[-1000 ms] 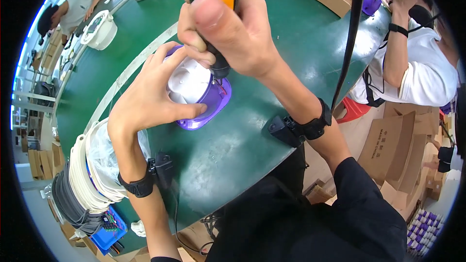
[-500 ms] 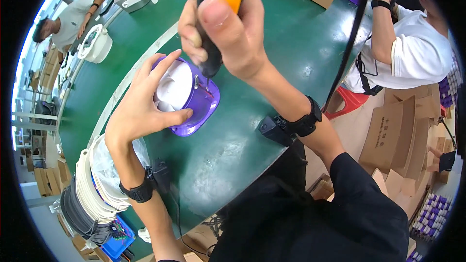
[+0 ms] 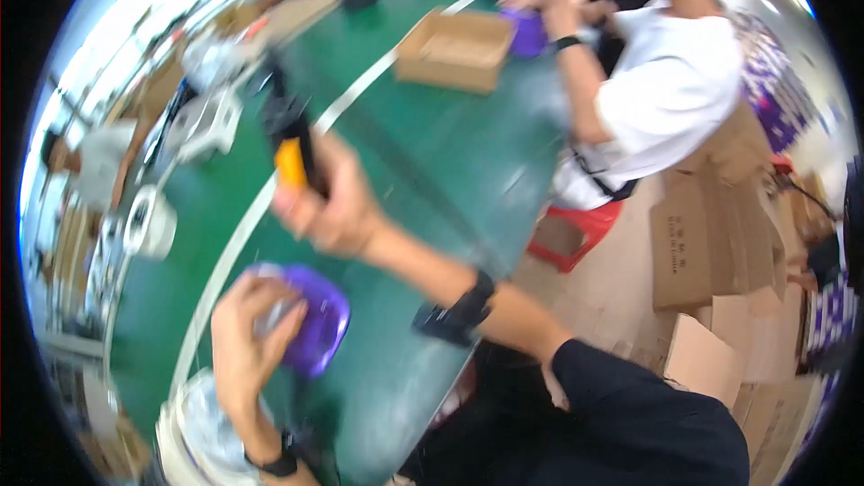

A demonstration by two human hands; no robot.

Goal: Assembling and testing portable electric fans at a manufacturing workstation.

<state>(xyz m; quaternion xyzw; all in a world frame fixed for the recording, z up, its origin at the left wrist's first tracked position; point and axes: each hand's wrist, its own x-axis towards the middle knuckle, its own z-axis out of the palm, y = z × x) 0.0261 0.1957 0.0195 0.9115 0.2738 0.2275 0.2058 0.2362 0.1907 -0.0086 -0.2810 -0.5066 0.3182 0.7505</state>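
Note:
Smeared by motion, a purple plastic housing (image 3: pixel 326 319) with a pale inner part stands on the green table. My left hand (image 3: pixel 241 333) curls round its left side, thumb and fingers against it. Up and to the right of it, my right hand (image 3: pixel 337 207) is closed round a black and orange electric screwdriver (image 3: pixel 291 160), raised above the table and apart from the housing. Blur hides the tool's tip.
An open cardboard box (image 3: pixel 454 56) sits on the green table (image 3: pixel 423 207). At the right, a co-worker in a white shirt (image 3: pixel 666 72) is by a red stool (image 3: pixel 576 229). Cream coiled cable (image 3: pixel 184 436) lies at lower left; large cartons (image 3: pixel 711 243) stand on the floor.
My right hand has lifted the screwdriver off the housing and swung it leftward. The view has shifted, so the housing and my left hand appear lower and further left.

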